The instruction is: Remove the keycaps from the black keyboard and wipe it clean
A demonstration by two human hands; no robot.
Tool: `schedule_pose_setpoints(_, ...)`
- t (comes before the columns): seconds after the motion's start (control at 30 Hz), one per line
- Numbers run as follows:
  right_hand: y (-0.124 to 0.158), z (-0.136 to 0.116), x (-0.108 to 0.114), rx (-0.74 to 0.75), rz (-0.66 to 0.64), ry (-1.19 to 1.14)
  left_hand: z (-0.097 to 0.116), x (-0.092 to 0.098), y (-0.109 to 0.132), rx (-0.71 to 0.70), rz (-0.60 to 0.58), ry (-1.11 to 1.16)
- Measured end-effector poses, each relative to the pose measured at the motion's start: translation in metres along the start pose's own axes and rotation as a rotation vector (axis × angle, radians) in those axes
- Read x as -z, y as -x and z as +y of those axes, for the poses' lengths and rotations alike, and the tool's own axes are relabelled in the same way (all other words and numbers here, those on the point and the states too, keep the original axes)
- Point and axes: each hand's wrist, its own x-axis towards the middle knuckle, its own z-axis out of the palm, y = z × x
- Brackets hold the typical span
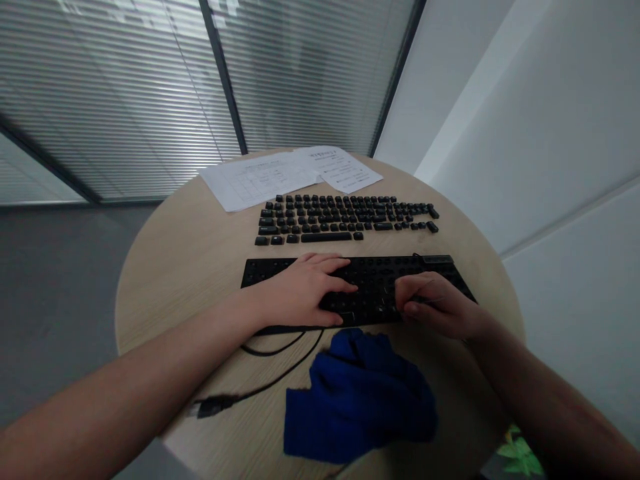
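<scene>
A black keyboard base (pixel 373 272) without its keycaps lies across the round table. My left hand (pixel 313 290) rests on its left and middle part, fingers spread and holding nothing. Over the right part of the base, my right hand (pixel 430 300) is closed, its thumb and fingers together; a thin, faint thing shows at its fingers, too small to name. Behind the base, loose black keycaps (pixel 327 237) are laid out in rows. A crumpled blue cloth (pixel 360 400) lies in front of the base.
Printed paper sheets (pixel 260 177) lie at the back of the table (pixel 165 267). A black cable with a USB plug (pixel 215 405) curls at the front left. Beyond stand glass panels with blinds and a white wall; a green plant (pixel 520 457) shows below right.
</scene>
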Motion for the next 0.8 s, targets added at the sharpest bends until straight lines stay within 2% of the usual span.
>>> schedule_pose_setpoints(0.1,0.002,-0.005,0.001,0.014,-0.016,0.002,0.001,0.000,-0.001,0.006,-0.013,0.001)
schedule_pose_setpoints(0.13,0.005,-0.008,0.002,0.008,0.018,-0.044,0.002,0.001,-0.001,0.010,-0.018,0.001)
schedule_pose_setpoints(0.17,0.008,-0.011,0.003,0.006,0.087,-0.116,0.002,0.001,-0.001,0.013,-0.021,0.001)
schedule_pose_setpoints(0.27,0.021,-0.017,0.008,0.037,0.401,-0.334,0.002,0.000,-0.001,0.010,-0.025,0.004)
schedule_pose_setpoints(0.3,0.023,-0.017,0.010,0.040,0.463,-0.363,0.002,0.000,-0.001,0.007,-0.024,0.006)
schedule_pose_setpoints(0.5,0.015,0.006,0.001,-0.108,0.410,-0.420,0.002,0.001,0.001,-0.040,0.034,0.006)
schedule_pose_setpoints(0.7,-0.003,0.016,-0.018,-0.187,0.430,-0.584,0.015,0.008,-0.001,-0.113,0.314,0.102)
schedule_pose_setpoints(0.8,-0.008,0.014,-0.023,-0.211,0.425,-0.690,0.021,0.011,0.000,-0.155,0.381,0.093)
